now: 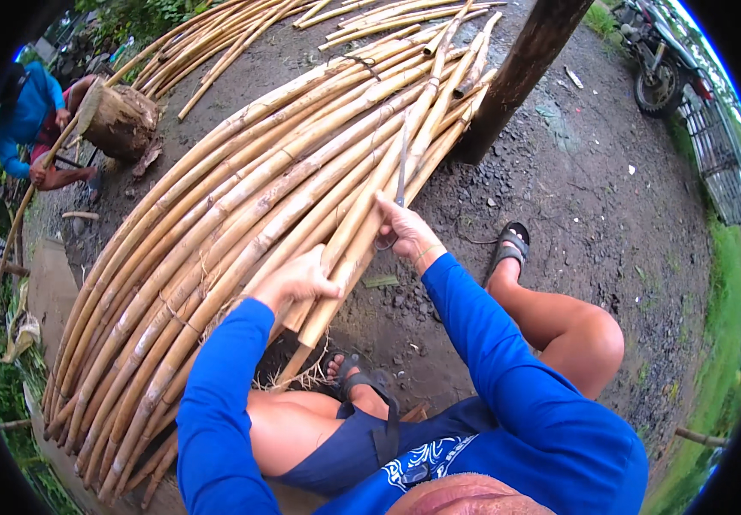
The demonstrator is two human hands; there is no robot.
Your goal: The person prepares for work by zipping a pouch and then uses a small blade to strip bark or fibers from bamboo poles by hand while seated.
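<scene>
My left hand (302, 279) is closed around the near end of a tan bamboo pole (349, 236), fingers wrapped over it. Farther up that pole, my right hand (406, 233) is closed on a long, narrow dark knife (402, 172). Its blade points away from me and lies along the poles; most of its handle is hidden in my fingers. Under and left of both hands spreads a large stack of similar bamboo poles (216, 215), bending across the view.
A dark upright post (521, 81) stands just beyond the stack. At the far left a person in blue (23, 137) works beside a log stump (117, 120). More poles (207, 47) lie at the back. A motorcycle (667, 64) and a metal rack (718, 159) stand far right.
</scene>
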